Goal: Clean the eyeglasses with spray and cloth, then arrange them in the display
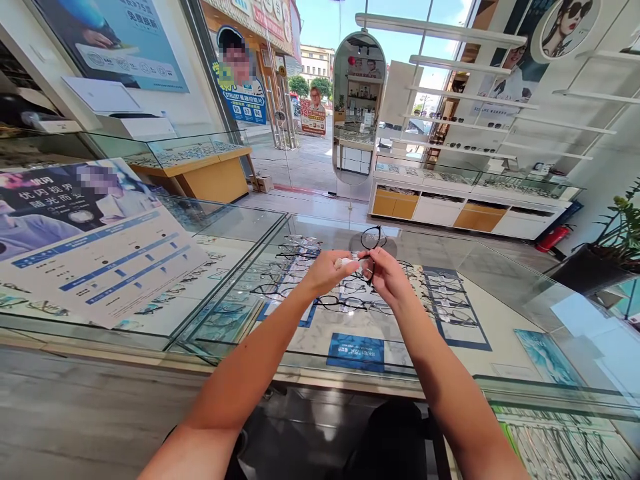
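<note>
In the head view, a pair of black-framed eyeglasses is held up over the glass counter. My right hand pinches the glasses, one round lens standing above the fingers. Close beside it on the left, my left hand is closed around a small white, cloth-like piece, its fingertips near or touching the frame. The exact contact between the fingers is too small to make out. Below both hands, several rows of eyeglasses lie inside the glass display case.
A printed leaflet board leans on the left counter. A blue card lies near the case's front edge. An oval mirror stands beyond, with shelving to its right. At far right are a potted plant and a fire extinguisher.
</note>
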A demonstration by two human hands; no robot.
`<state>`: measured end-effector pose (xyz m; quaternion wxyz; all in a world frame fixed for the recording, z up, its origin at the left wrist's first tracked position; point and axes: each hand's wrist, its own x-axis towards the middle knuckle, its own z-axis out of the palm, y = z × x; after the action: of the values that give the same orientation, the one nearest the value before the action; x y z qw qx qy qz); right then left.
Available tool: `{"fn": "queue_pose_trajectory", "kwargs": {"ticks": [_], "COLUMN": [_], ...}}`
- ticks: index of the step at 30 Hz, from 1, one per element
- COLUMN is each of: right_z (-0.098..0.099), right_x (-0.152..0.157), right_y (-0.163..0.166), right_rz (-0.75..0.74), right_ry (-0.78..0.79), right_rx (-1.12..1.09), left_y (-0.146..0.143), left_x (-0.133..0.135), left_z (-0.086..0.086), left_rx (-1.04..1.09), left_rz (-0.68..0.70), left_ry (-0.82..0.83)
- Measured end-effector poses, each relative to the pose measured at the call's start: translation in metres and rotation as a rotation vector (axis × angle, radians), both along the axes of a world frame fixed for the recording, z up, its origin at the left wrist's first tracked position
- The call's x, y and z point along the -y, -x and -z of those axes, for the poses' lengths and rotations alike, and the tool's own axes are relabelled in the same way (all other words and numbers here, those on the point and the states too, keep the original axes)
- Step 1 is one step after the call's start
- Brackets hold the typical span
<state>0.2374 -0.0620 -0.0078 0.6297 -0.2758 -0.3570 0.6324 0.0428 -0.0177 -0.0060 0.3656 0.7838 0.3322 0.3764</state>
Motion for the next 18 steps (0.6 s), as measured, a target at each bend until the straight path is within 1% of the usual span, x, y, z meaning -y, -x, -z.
{"fn": "queue_pose_trajectory", "kwargs": {"ticks": [3, 5, 8, 10, 11, 12, 14, 16, 18], "right_z": [-0.001, -0.002, -0.003, -0.003, -0.002, -0.002, 0.000, 0.001, 0.002], "right_x": [0.000, 0.000, 0.000, 0.000, 0.000, 0.000, 0.000, -0.001, -0.002], "right_y": [-0.001, -0.003, -0.007, -0.009, -0.010, -0.011, -0.012, -0.014, -0.015], "right_rz": [0.001, 0.004, 0.002, 0.004, 0.008, 0.013, 0.024, 0.027, 0.028], "right_ry": [0.009, 0.020, 0.029, 0.027, 0.024, 0.022, 0.021, 0.028, 0.035], "right_rx": [-0.020, -0.044, -0.054, -0.044, -0.038, -0.032, -0.018, -0.007, -0.006], "left_y": [0.006, 0.020, 0.047, 0.069, 0.080, 0.092, 0.114, 0.133, 0.144], "left_x": [-0.005, -0.017, -0.044, -0.064, -0.074, -0.082, -0.093, -0.096, -0.095], "left_z": [-0.001, -0.004, -0.007, -0.005, -0.004, -0.001, 0.006, 0.013, 0.020], "left_rx": [0.123, 0.276, 0.518, 0.605, 0.608, 0.579, 0.426, 0.204, 0.022], "left_rz": [-0.013, -0.091, -0.296, -0.470, -0.559, -0.650, -0.813, -0.950, -1.061], "left_ry": [-0.012, -0.021, 0.006, 0.017, 0.010, -0.003, -0.036, -0.042, 0.001]}}
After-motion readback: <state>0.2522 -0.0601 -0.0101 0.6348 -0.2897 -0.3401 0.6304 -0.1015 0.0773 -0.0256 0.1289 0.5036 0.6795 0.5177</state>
